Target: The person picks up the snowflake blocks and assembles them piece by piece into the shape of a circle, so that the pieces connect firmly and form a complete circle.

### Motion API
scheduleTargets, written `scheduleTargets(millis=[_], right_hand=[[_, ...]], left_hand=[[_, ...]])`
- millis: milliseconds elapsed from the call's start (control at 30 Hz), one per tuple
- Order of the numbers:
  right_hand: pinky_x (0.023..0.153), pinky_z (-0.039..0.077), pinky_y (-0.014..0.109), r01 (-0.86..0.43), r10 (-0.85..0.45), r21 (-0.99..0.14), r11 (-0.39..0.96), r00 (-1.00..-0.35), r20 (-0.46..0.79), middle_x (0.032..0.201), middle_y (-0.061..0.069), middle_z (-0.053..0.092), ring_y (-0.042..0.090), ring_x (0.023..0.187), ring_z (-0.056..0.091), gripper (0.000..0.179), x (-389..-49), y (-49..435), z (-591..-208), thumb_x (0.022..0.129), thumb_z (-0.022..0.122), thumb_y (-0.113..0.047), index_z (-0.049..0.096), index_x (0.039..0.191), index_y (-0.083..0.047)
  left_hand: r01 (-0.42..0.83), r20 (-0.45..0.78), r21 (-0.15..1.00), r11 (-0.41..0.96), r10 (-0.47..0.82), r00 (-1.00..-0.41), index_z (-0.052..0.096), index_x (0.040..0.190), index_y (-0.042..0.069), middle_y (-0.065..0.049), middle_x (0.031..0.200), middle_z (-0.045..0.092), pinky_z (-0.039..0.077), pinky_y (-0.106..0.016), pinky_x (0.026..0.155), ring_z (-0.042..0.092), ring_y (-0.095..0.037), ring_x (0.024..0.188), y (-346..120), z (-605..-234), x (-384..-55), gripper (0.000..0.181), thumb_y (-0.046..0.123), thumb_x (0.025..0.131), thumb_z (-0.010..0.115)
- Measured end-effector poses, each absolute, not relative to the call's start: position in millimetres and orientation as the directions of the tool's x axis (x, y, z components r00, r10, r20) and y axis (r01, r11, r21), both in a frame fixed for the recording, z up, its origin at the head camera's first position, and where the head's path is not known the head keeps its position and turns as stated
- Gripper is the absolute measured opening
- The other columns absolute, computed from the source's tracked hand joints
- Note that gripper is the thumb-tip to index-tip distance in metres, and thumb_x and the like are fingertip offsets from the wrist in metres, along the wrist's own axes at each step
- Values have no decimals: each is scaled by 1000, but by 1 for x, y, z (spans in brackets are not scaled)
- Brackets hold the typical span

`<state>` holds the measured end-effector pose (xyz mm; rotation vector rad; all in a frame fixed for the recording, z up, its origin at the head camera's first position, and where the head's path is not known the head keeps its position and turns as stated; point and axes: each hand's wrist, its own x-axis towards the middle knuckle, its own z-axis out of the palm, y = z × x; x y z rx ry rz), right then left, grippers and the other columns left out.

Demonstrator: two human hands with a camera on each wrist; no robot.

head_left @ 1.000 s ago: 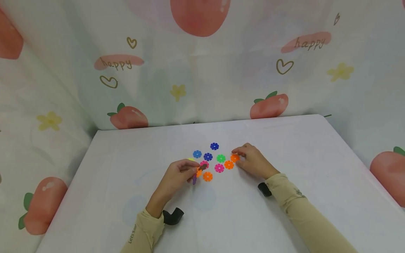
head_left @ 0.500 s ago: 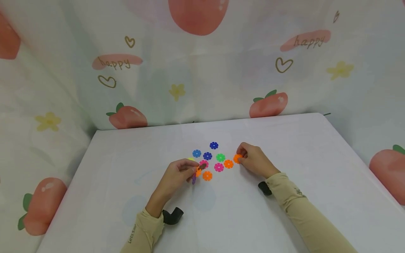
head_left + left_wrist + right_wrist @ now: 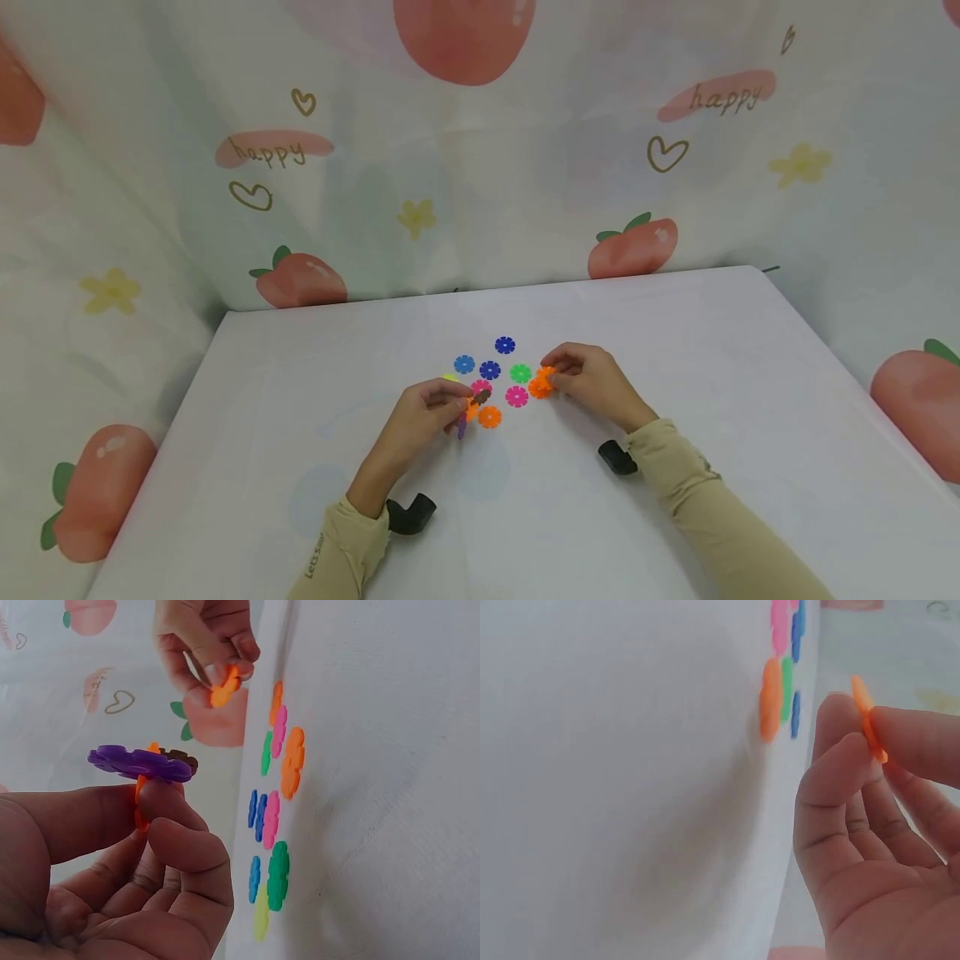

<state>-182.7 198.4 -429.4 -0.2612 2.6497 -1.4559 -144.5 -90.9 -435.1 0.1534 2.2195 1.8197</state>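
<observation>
My left hand [image 3: 408,425] pinches a small cluster of flower-shaped interlocking plastic discs between thumb and fingers. In the left wrist view this cluster has a purple disc [image 3: 139,763], an orange disc [image 3: 141,802] at right angles to it and a brown disc [image 3: 181,759] behind. My right hand [image 3: 603,387] pinches a single orange flower disc [image 3: 863,712] by its edge, raised above the table. In the head view that disc overlaps another orange disc [image 3: 537,390] lying on the tabletop.
Between the hands, several loose discs lie flat on the white table [image 3: 300,367]: dark blue [image 3: 505,345], light blue [image 3: 464,364], green [image 3: 521,373], pink [image 3: 517,397] and orange [image 3: 490,417]. A darker green disc [image 3: 278,875] shows in the left wrist view. A patterned curtain [image 3: 510,183] stands behind.
My right hand has lifted an orange disc from the right side of the group, drawn it rightward, then brought it back left. My left hand has stayed in place with its cluster.
</observation>
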Motion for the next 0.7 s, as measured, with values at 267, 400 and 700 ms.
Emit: scheduleTargets(millis=[267, 400, 700], right_hand=[[71, 59, 33, -51, -232, -942, 332, -972, -29, 96, 14, 73, 34, 82, 69, 19, -172, 179, -422, 99, 74, -3, 73, 115, 6], [72, 59, 31, -57, -258, -960, 275, -966, -16, 96, 14, 75, 37, 82, 69, 19, -169, 171, -421, 99, 74, -3, 73, 114, 8], [71, 60, 33, -61, -317, -968, 243, -948, -20, 93, 15, 76, 35, 77, 70, 17, -166, 157, -424, 99, 71, -1, 74, 113, 8]], left_hand=[[-89, -145, 972, 217, 255, -956, 74, 121, -1, -11, 105, 74, 57, -30, 78, 67, -21, 83, -88, -437, -144, 19, 8, 106, 66], [-84, -142, 971, 225, 256, -956, 74, 120, -1, -11, 104, 74, 57, -29, 77, 65, -21, 81, -87, -436, -144, 18, 8, 106, 66], [-45, -114, 969, 242, 278, -954, 75, 120, 0, -10, 106, 75, 58, -34, 79, 66, -20, 83, -84, -436, -144, 19, 9, 105, 66]])
